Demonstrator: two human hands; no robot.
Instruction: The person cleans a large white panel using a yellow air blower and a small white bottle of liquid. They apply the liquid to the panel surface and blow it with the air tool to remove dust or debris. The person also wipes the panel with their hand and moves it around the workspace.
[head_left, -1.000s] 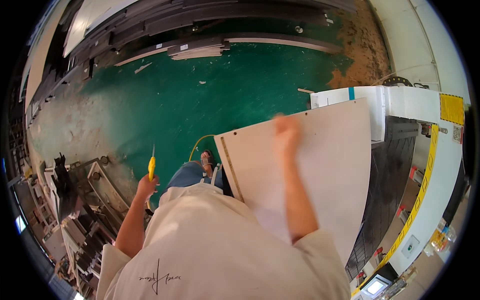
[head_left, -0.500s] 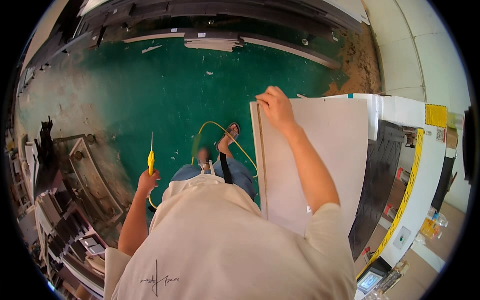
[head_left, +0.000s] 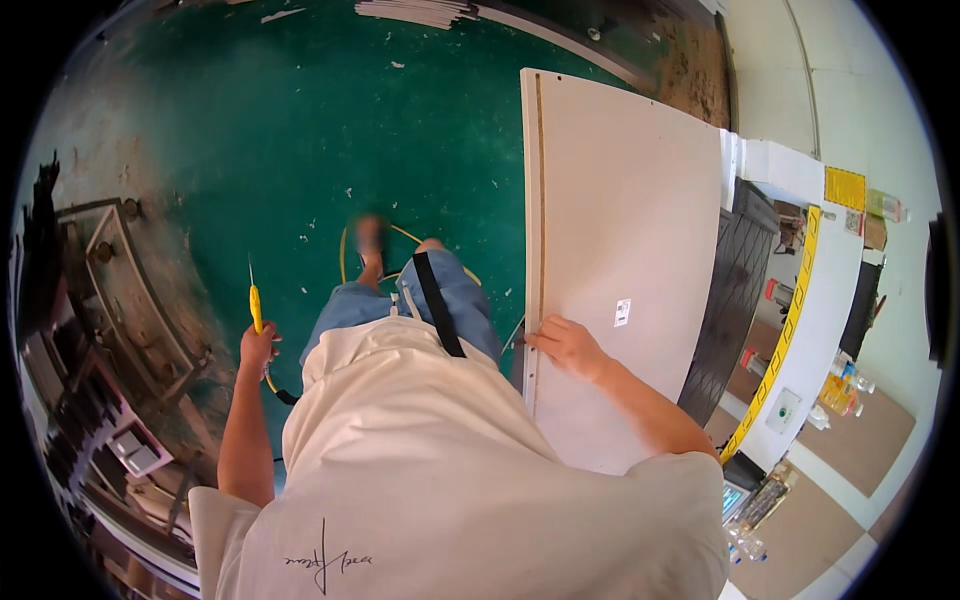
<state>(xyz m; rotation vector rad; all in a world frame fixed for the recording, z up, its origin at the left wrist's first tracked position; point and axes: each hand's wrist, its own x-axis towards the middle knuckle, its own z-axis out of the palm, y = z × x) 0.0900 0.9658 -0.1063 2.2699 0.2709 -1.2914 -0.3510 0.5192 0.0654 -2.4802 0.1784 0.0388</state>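
My left hand (head_left: 258, 347) is wrapped around a yellow air blow gun (head_left: 256, 308), its thin nozzle pointing away from me and a hose below it. On my right lies a long pale panel (head_left: 630, 200) with a narrow brown groove (head_left: 541, 200) along its left edge and a small white label (head_left: 622, 312). My right hand (head_left: 565, 345) rests at that edge over the groove, fingers pinched together. A small dark bit shows at the fingertips, too small to name.
A yellow hose (head_left: 343, 255) loops on the green floor (head_left: 280, 150) around my feet. Right of the panel stands a white machine with a yellow striped edge (head_left: 790, 320) and a dark bed (head_left: 735, 290). Stacked boards and frames (head_left: 140, 300) line the left. Bottles (head_left: 842, 390) stand far right.
My right hand has moved from the panel's far left corner back along its edge toward me. The view has shifted forward, and the blow gun stays in my left hand.
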